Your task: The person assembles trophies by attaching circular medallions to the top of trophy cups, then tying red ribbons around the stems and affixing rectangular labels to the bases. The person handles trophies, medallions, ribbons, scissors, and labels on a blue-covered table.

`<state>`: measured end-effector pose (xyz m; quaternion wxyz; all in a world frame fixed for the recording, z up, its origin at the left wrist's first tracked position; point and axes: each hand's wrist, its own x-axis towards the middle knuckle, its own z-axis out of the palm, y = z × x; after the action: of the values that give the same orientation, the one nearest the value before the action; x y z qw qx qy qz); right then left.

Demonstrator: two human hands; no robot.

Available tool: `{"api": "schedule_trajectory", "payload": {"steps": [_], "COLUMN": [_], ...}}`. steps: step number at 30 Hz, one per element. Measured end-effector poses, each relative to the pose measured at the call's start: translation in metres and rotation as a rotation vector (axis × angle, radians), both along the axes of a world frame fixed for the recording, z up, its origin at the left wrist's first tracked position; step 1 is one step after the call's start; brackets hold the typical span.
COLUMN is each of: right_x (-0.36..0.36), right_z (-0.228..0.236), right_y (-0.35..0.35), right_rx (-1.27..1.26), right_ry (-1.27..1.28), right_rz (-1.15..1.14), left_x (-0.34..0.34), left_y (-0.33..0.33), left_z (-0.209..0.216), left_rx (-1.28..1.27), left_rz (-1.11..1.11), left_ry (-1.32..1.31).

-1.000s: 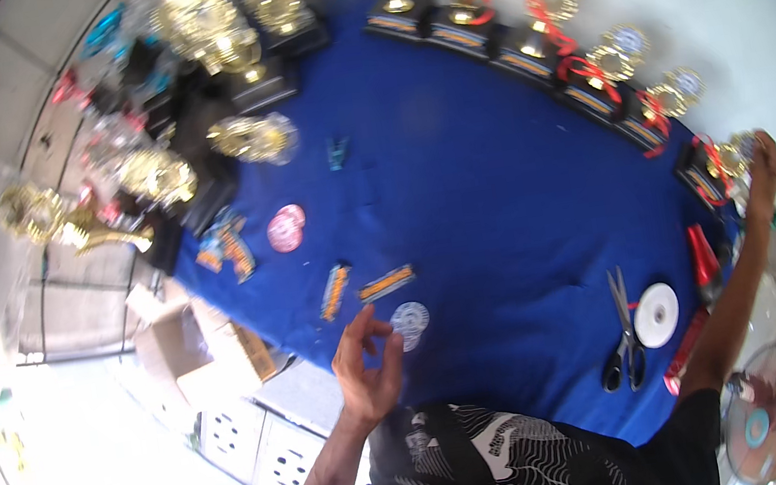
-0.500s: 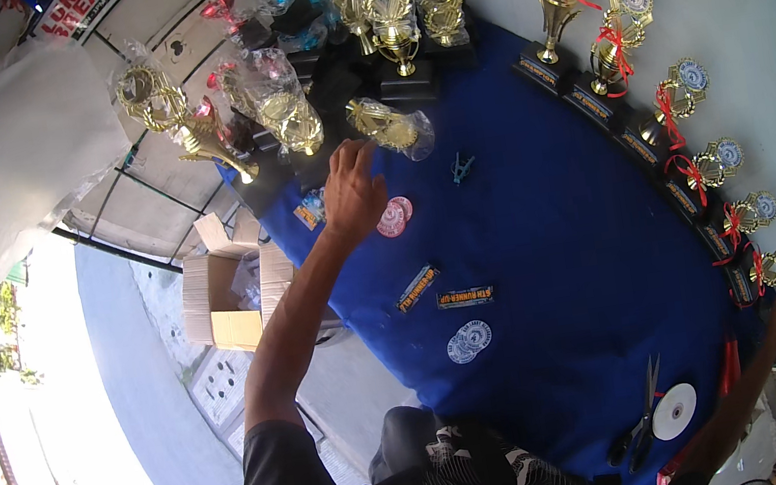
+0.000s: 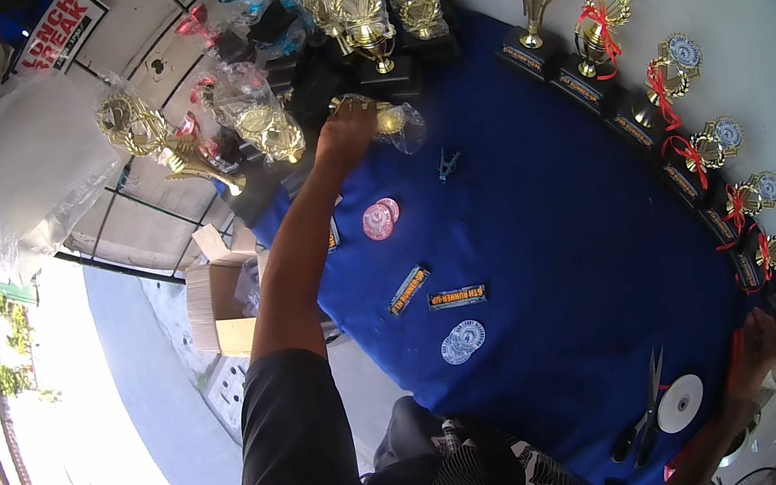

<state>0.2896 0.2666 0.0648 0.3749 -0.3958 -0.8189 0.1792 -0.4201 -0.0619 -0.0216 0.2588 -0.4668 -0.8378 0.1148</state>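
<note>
— In the head view, where is the left grip [image 3: 348, 134]?
— Near the counter's [image 3: 544, 221] far-left corner, its fingers curled over a gold trophy piece [image 3: 389, 123] in a clear bag [image 3: 410, 138]. Whether they have closed on it, I can't tell.
— And the right grip [image 3: 758, 347]?
— By the right edge, at a red object [image 3: 736, 350]. It's blurred and partly covered, so I can't tell if it's holding that.
— Any other containers?
— More gold trophies [image 3: 269, 132] sit in clear bags at the far-left corner. Off the left edge is a cardboard box [image 3: 202, 303], flaps open, clear plastic [image 3: 248, 284] inside.
— What lines the right edge?
— A row of red-ribboned trophies [image 3: 667, 87]. Toward the near-right corner, scissors [image 3: 645, 420] lie just beside a white spool [image 3: 681, 404].
</note>
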Motion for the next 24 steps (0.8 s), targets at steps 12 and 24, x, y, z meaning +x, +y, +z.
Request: {"api": "schedule_trajectory", "payload": {"steps": [12,24], "right_x": [-0.074,-0.173], "right_z": [-0.018,-0.038], "right_y": [-0.131,-0.184], "right_rx": [-0.053,-0.911], "right_ry": [-0.096,0.363], "right_rz": [0.264,0.617], "left_x": [0.121,0.336], "left_y": [-0.002,-0.004], "left_z": [0.122,0.122], "left_rx": [0.779,0.553], "left_rz": [0.02,-0.811], "left_ry": [-0.237,-1.511]}}
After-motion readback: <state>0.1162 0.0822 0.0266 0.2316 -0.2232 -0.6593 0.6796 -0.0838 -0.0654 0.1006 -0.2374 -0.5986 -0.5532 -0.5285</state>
